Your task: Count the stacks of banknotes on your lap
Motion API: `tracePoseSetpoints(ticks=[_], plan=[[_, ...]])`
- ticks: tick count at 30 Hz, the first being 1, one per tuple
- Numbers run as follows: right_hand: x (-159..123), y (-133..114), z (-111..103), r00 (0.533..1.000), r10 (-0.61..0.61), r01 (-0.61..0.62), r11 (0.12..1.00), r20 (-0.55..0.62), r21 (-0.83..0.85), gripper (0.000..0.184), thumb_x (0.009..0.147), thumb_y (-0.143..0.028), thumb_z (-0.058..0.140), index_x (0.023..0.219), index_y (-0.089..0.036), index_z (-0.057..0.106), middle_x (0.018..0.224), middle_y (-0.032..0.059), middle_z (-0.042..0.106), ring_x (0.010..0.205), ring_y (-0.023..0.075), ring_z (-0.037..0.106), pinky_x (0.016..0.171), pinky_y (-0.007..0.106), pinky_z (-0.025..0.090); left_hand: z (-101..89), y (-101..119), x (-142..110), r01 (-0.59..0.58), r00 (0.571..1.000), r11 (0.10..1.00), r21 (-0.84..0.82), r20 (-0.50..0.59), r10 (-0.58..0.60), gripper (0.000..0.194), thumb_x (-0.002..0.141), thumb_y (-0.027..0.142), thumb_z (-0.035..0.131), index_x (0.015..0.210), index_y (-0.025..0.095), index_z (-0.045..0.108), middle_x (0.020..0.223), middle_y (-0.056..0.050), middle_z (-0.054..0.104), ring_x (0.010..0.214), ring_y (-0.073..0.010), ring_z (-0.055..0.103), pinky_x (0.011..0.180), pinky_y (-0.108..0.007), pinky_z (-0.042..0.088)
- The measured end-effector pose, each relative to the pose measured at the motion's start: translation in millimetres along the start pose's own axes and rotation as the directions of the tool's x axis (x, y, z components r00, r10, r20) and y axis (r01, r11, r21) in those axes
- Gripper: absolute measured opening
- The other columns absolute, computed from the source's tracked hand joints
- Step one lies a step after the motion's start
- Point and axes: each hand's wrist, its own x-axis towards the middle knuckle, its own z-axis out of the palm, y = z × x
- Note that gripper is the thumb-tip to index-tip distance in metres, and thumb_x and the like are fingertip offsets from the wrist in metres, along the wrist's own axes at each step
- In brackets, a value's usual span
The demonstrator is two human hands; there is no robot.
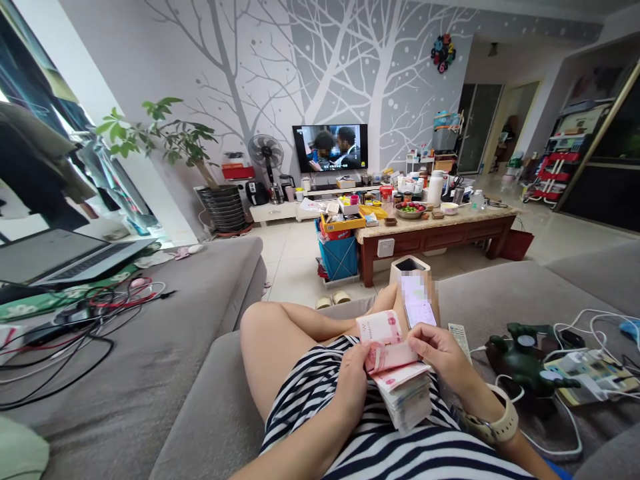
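My left hand (354, 377) is closed on a thick stack of banknotes (407, 403), held over my striped clothing. The upper notes are red and white and bend away from the thick lower part. At the stack's right edge, the thumb and fingers of my right hand (440, 353) pinch the top red note. Another red banknote (380, 328) shows just beyond, near my leg; whether it is loose or part of the stack I cannot tell. Past my right hand a lit phone (419, 303), partly blurred, leans on a beige box (411, 262).
To the right on the sofa lie a dark green figure-like object (525, 360) and a power strip (590, 377) with white cables. On the left are a laptop (75, 257) and tangled cords (95, 313). A cluttered coffee table (440, 230) stands ahead, beside a blue bin (339, 257).
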Motion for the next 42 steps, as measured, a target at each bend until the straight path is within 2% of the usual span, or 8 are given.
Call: tracePoseSetpoints(ticks=[8,14,18,21,26,30,38,42], plan=[[-7.0,13.1,18.8,0.987,0.032,-0.018,0.996,-0.155,0.086,0.042,0.083,-0.058,0.063,0.069,-0.018,0.057,0.063,-0.0013,0.049,0.058,0.0127,0.039,0.054,0.024,0.033,1.3,-3.2,-3.1,0.027,1.0,1.0,0.006,-0.008,-0.027,0.029,0.077,0.039,0.056,0.061,0.019,0.071,0.07,-0.005,0.07,0.069,-0.0224,0.054,0.07,-0.033,0.046],[-3.2,12.5,24.7,0.991,0.033,-0.016,0.991,-0.126,0.135,0.043,0.078,-0.058,0.067,0.068,-0.018,0.058,0.062,-0.002,0.049,0.057,0.0117,0.039,0.054,0.023,0.033,-1.8,-6.9,-0.7,0.037,0.999,0.995,-0.089,-0.028,-0.04,0.025,0.075,0.038,0.059,0.062,0.02,0.07,0.069,-0.004,0.07,0.071,-0.0224,0.056,0.073,-0.033,0.048],[3.7,13.9,24.2,0.997,0.033,-0.024,0.993,-0.074,0.115,0.044,0.079,-0.058,0.067,0.067,-0.017,0.058,0.061,-0.0029,0.047,0.057,0.011,0.038,0.054,0.023,0.032,-3.7,-9.5,-2.6,0.029,0.999,0.997,-0.069,0.026,-0.028,0.027,0.077,0.037,0.058,0.061,0.02,0.07,0.066,-0.003,0.069,0.068,-0.0219,0.054,0.069,-0.032,0.046],[6.1,17.6,24.1,0.998,0.034,-0.029,0.994,-0.049,0.102,0.045,0.078,-0.06,0.067,0.067,-0.017,0.057,0.06,-0.003,0.047,0.056,0.0109,0.037,0.053,0.023,0.031,-8.4,-13.8,-5.5,0.039,0.999,0.999,-0.01,-0.015,-0.039,0.03,0.078,0.04,0.056,0.065,0.019,0.072,0.072,-0.004,0.071,0.072,-0.0232,0.056,0.074,-0.033,0.046],[0.9,20.4,26.6,0.994,0.055,-0.044,0.992,-0.094,0.115,0.047,0.077,-0.062,0.066,0.065,-0.018,0.055,0.057,-0.0036,0.043,0.054,0.0106,0.034,0.051,0.023,0.03,-16.1,-27.2,-1.9,0.043,0.997,0.999,-0.014,-0.061,-0.044,0.034,0.077,0.046,0.058,0.073,0.017,0.075,0.081,-0.007,0.075,0.082,-0.0271,0.062,0.08,-0.036,0.048],[-3.1,19.8,29.0,0.99,0.067,-0.05,0.988,-0.121,0.143,0.045,0.076,-0.06,0.067,0.065,-0.019,0.054,0.058,-0.0034,0.043,0.055,0.0109,0.035,0.05,0.023,0.031,-15.5,-35.0,2.9,0.026,0.999,0.998,-0.057,-0.02,-0.027,0.03,0.078,0.043,0.058,0.071,0.018,0.074,0.082,-0.008,0.075,0.082,-0.0275,0.063,0.081,-0.037,0.048],[-7.5,25.3,37.1,0.966,0.057,-0.017,0.988,-0.253,0.157,0.047,0.077,-0.062,0.065,0.063,-0.02,0.051,0.059,-0.0034,0.041,0.056,0.0119,0.035,0.051,0.023,0.033,-5.5,-4.0,-11.8,0.052,0.997,0.997,-0.062,-0.052,-0.055,0.024,0.076,0.037,0.06,0.065,0.021,0.073,0.071,-0.004,0.073,0.072,-0.0241,0.06,0.076,-0.033,0.048],[-10.0,33.0,36.6,0.967,0.094,-0.04,0.974,-0.237,0.224,0.05,0.077,-0.066,0.064,0.062,-0.019,0.051,0.055,-0.0037,0.041,0.052,0.0109,0.034,0.049,0.023,0.032,-3.8,2.4,-12.8,0.043,0.998,0.994,-0.097,-0.043,-0.047,0.026,0.074,0.039,0.063,0.061,0.019,0.074,0.069,-0.006,0.074,0.07,-0.025,0.062,0.077,-0.036,0.051]])
